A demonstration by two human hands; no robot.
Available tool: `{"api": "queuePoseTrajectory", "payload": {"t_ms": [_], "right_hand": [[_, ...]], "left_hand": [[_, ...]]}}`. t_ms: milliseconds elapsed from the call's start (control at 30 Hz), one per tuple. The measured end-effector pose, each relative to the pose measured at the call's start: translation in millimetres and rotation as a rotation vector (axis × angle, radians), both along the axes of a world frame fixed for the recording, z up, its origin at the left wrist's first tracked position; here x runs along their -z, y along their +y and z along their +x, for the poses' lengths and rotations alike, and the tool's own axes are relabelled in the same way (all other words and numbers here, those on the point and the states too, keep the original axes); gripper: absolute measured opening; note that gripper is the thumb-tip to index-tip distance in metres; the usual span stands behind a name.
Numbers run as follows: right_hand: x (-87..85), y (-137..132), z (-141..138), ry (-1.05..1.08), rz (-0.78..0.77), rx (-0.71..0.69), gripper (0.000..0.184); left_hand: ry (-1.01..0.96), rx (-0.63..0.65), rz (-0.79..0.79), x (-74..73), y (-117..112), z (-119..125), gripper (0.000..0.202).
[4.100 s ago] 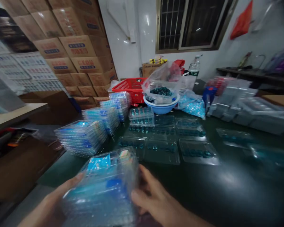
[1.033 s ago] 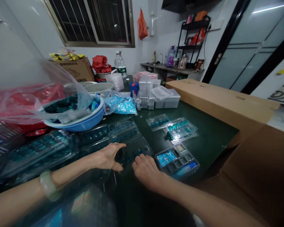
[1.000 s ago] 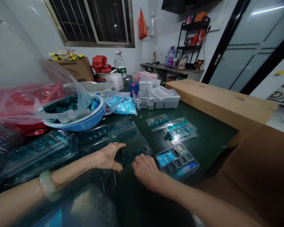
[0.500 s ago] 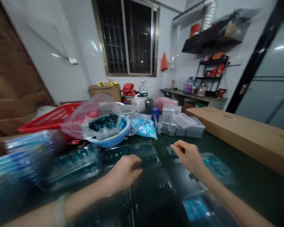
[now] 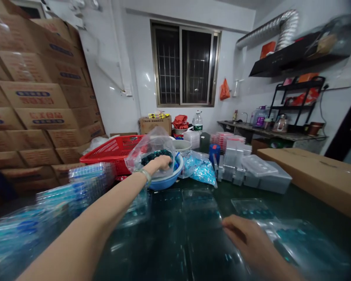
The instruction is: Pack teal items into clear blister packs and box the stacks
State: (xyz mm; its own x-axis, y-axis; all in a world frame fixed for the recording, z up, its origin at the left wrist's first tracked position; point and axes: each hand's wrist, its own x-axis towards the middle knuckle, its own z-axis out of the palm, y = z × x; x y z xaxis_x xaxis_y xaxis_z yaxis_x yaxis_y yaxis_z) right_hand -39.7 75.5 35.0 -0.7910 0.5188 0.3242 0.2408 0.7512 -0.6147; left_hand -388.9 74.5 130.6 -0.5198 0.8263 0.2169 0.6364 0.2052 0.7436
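My left hand [image 5: 163, 161] reaches into a clear plastic bag [image 5: 134, 156] that lies open in a light blue basin [image 5: 166, 182]. Small dark teal pieces [image 5: 152, 155] fill the bag, and my fingertips are hidden among them. Above the right side of the table is my right hand [image 5: 245, 238], its fingers loosely stretched, with nothing visible in them. The fingertips are close to the edge of a clear plastic tray [image 5: 201, 207]. Another clear tray [image 5: 253, 208] with teal pieces lies beyond that hand. To its right, more teal pieces [image 5: 301, 238] show through blurred clear plastic.
Stacked clear packs with blue contents [image 5: 87, 183] line the left side. A red basket [image 5: 105, 154] stands behind them. A bag of shiny blue pieces [image 5: 203, 171], clear plastic boxes [image 5: 266, 177] and a long cardboard box [image 5: 312, 171] stand at the back and right.
My left hand has moved from over the trays forward into the bag in the basin. My right hand has come nearer and its fingers have loosened. The view has turned left.
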Motion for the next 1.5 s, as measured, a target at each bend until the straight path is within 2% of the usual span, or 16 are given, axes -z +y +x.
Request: {"api": "queuePoseTrajectory", "payload": {"t_ms": [67, 167, 300, 467, 733, 833, 933, 1067, 1133, 1233, 1300, 1400, 1500], "right_hand": [[4.6, 1, 8, -0.040, 0.006, 0.011, 0.018], [8.9, 3, 19, -0.057, -0.006, 0.027, 0.019], [11.3, 4, 25, -0.036, -0.053, 0.042, 0.020], [9.7, 1, 21, 0.027, -0.129, 0.014, 0.019], [-2.3, -7, -6, 0.198, -0.370, -0.050, 0.016], [-16.1, -15, -26, 0.291, -0.380, -0.069, 0.015], [-41.8, -21, -60, 0.422, -0.248, -0.089, 0.016], [-81.3, -18, -131, 0.518, -0.010, -0.068, 0.023], [-93.9, -12, -168, 0.509, 0.032, -0.009, 0.028], [-99.2, -3, -213, 0.502, 0.028, 0.037, 0.031], [-96.5, 2, -230, 0.495, 0.024, 0.057, 0.024], [-90.2, 5, -239, 0.480, 0.034, 0.078, 0.014], [-86.9, 4, -237, 0.465, 0.059, 0.098, 0.013]], "left_hand": [[-0.020, -0.034, -0.055, 12.2, 4, -3, 0.031], [-0.048, -0.078, -0.080, 16.6, 0, -13, 0.031], [-0.096, -0.125, -0.032, 7.9, -13, -23, 0.029], [-0.224, -0.188, 0.105, -4.9, -26, -24, 0.032], [-0.481, -0.064, 0.269, -14.7, -42, -27, 0.029], [-0.554, 0.002, 0.311, -16.8, -48, -26, 0.028], [-0.611, 0.057, 0.329, -17.6, -52, -24, 0.027], [-0.663, 0.141, 0.344, -19.6, -60, -22, 0.024], [-0.673, 0.181, 0.360, -21.9, -64, -19, 0.022], [-0.669, 0.231, 0.393, -25.9, -72, -13, 0.020], [-0.657, 0.251, 0.401, -28.3, -77, -7, 0.022], [-0.619, 0.257, 0.384, -30.7, -81, 6, 0.026], [-0.534, 0.220, 0.377, -31.2, -81, 21, 0.021]]}}
